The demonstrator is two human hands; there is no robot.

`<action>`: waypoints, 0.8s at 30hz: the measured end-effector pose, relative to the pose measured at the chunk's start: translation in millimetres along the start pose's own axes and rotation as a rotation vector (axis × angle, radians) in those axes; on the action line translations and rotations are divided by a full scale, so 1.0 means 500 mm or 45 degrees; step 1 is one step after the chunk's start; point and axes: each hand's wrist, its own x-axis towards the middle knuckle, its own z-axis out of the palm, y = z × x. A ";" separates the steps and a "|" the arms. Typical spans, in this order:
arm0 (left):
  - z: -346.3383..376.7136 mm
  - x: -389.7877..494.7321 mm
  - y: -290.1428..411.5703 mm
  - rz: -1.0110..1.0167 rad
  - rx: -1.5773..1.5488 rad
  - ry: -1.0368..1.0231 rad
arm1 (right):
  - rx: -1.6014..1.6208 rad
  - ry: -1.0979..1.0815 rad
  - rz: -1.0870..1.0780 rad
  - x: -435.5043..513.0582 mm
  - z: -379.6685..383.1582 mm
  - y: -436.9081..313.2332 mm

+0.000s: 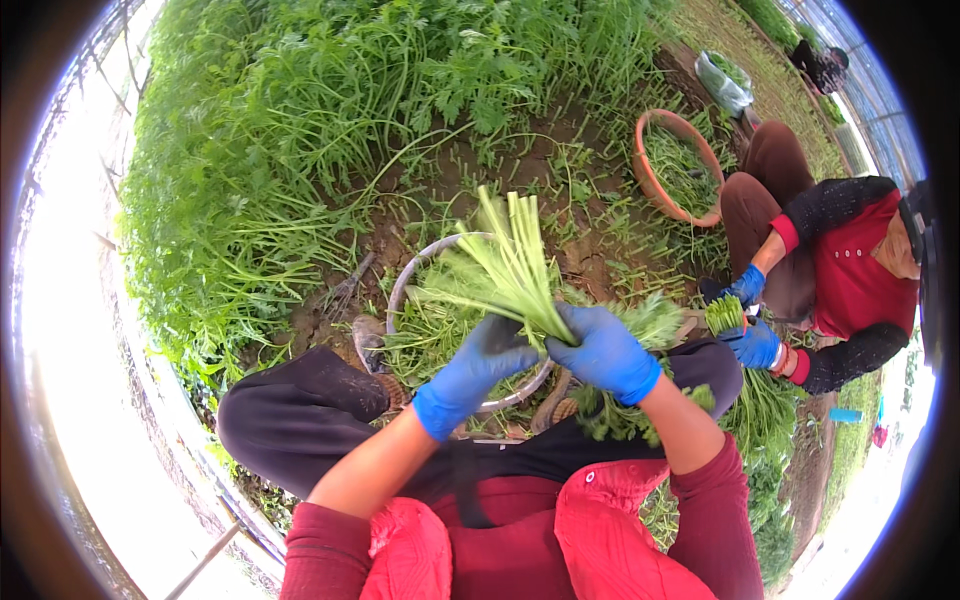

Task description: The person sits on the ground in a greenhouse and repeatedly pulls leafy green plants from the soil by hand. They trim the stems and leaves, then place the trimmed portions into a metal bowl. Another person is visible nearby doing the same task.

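A bunch of leafy greens (525,277) is in my blue-gloved right hand (604,351), its pale cut stems fanned up and away from me. The feathery leaf ends (649,326) stick out on the right, beyond that hand. My left hand (480,367), also gloved, touches the stems at their lower left; blur and overlap hide whether its fingers close on any. Below the bunch, between my feet, a round tub with a grey rim (396,296) holds loose leaves and stalks (427,337). Part of the tub is covered by my hands and the bunch.
Dense standing greens (337,97) fill the far left, with cut stubble on soil (585,255) beside them. At right, a seated co-worker (847,262) in blue gloves holds a stem bundle (724,315). An orange tub (649,176) of greens and a plastic bag (724,82) stand beyond.
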 end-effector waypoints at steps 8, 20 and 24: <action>-0.010 -0.029 0.093 -0.041 0.001 0.252 | 0.264 -0.011 0.018 0.019 0.013 -0.041; 0.017 -0.018 0.149 0.711 2.228 0.295 | 0.935 -0.320 0.468 0.016 0.020 -0.044; -0.009 0.002 0.168 0.832 2.664 0.235 | 0.965 -0.318 0.503 0.009 0.014 -0.039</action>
